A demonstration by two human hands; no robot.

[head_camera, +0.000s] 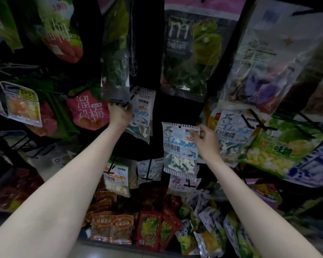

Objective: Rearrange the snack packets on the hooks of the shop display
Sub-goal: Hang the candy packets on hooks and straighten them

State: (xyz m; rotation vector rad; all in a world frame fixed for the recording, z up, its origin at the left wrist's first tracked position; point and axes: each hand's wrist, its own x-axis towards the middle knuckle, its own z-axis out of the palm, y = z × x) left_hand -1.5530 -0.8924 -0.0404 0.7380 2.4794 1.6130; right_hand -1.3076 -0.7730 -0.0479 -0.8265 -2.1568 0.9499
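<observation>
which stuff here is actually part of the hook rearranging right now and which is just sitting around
In the job:
- right hand, pinching the top corner of the shark gummy packet
- left hand, gripping the black hook
- packets hanging on that hook

Just lying about:
- pink plum packet
- green dried-fruit bag
- loose packets in the bottom bin

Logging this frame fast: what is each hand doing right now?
Left hand: fingers curled round the black display hook.
Right hand: pinching the top corner of the blue-and-white shark gummy packet.
</observation>
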